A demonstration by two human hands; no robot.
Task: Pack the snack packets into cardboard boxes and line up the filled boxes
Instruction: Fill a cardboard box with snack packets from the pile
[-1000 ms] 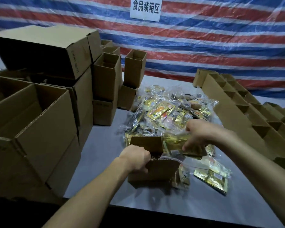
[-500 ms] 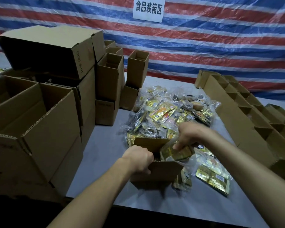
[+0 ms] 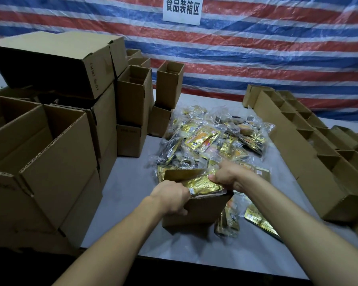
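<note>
A small open cardboard box (image 3: 203, 209) stands on the grey table in front of me. My left hand (image 3: 172, 197) grips its near left rim. My right hand (image 3: 227, 176) pinches a gold snack packet (image 3: 205, 185) that lies across the box's open top, partly inside. Behind the box spreads a heap of gold and clear snack packets (image 3: 209, 139). Two loose packets (image 3: 256, 220) lie on the table right of the box.
Large open cartons (image 3: 50, 162) are stacked at the left, with smaller upright boxes (image 3: 132, 96) behind them. A row of small open boxes (image 3: 310, 141) runs along the right side. A striped tarpaulin with a white sign (image 3: 182, 9) hangs behind the table (image 3: 132, 203).
My right hand has brought the gold packet from the pile side down onto the box opening. My left hand has kept its grip on the box rim.
</note>
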